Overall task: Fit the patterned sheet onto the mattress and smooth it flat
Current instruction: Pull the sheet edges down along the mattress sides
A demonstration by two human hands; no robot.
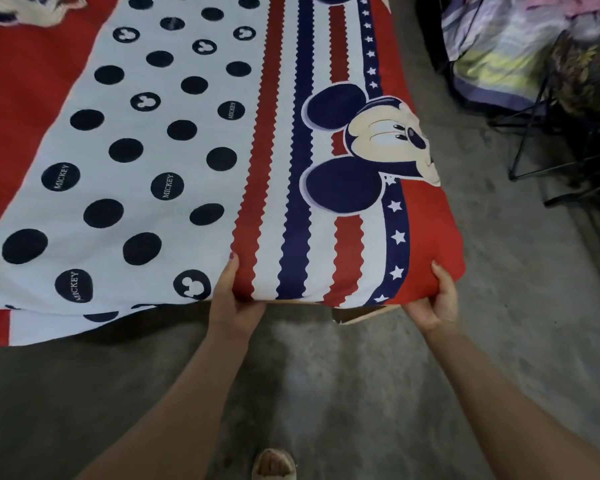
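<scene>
**Both hands hold the near corner of the sheeted mattress**

The left hand [234,301] grips the near edge of the mattress [357,311]: its thumb lies on top of the patterned sheet [174,150], on a red zigzag stripe, and its fingers curl under the edge out of sight. The right hand [437,304] holds the near right corner in the same way, thumb up on the red border, fingers tucked beneath. Each grip is pinching sheet and mattress edge together.

Between the two hands a pale strip of the mattress's underside shows just below the sheet's hem. The corner sits raised off the floor [326,375], throwing a shadow under it.

The sheet covers the mattress top and runs away from the person: a white field with dark blue dots, some reading "MICKEY", then red and blue zigzag stripes, a cartoon mouse head and a blue band with white stars near the right edge. To the left of the hands, a loose flap of the sheet hangs down onto the floor.

A sandalled foot [274,464] stands on the grey floor below. At upper right a pile of bedding [499,53] rests on a dark folding frame [548,140].
</scene>
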